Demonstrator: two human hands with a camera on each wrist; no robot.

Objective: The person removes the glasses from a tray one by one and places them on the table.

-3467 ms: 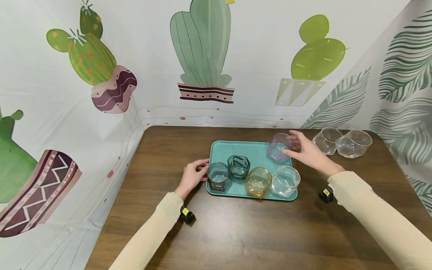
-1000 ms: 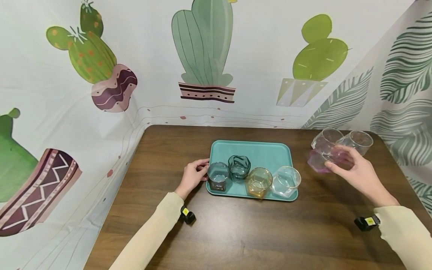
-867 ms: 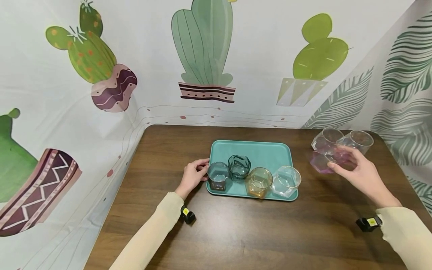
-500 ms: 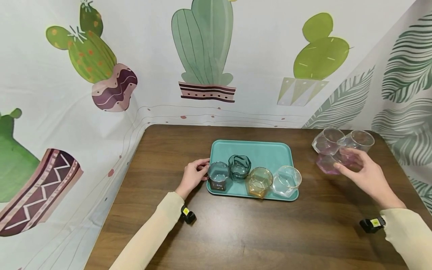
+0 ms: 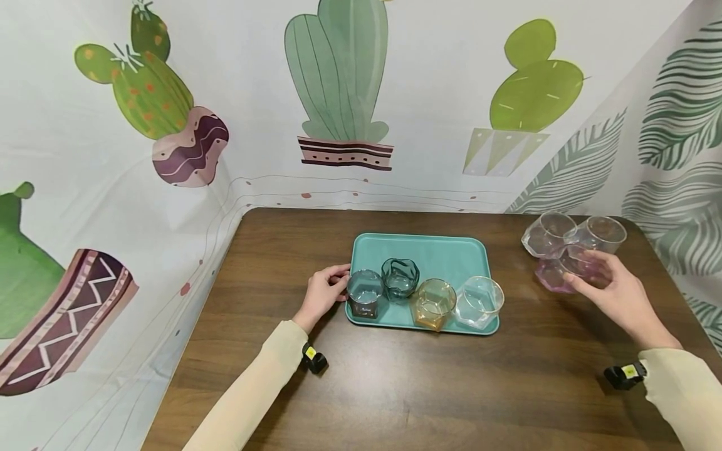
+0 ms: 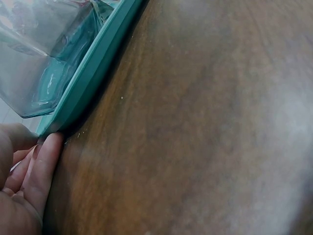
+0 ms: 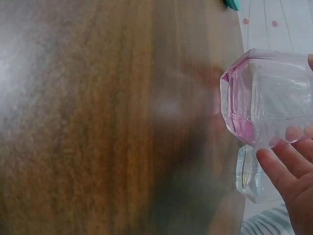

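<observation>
A pink-tinted drinking glass [image 5: 553,275] is in my right hand [image 5: 620,297], thumb on the near side and fingers round the far side. In the right wrist view the glass [image 7: 244,103] stands upright, its faceted base close over the tabletop. It is just in front of two clear glasses [image 5: 549,232] at the back right. My left hand [image 5: 323,293] pinches the left rim of a teal tray [image 5: 440,247]. Along the tray's front stand a blue-grey glass [image 5: 365,291], a wavy dark green glass [image 5: 400,279], an amber glass [image 5: 434,304] and a clear gold-rimmed glass [image 5: 479,304].
The wooden table [image 5: 395,382] ends at the back against a hanging cloth [image 5: 429,94] printed with cacti and leaves. The second clear glass [image 5: 603,232] is close to the table's back right corner. Bare wood lies between the tray and the pink glass.
My right hand has lifted the pink glass off the tray's back right corner and carried it right, lately edging a little farther right and lower. My left hand has stayed at the tray.
</observation>
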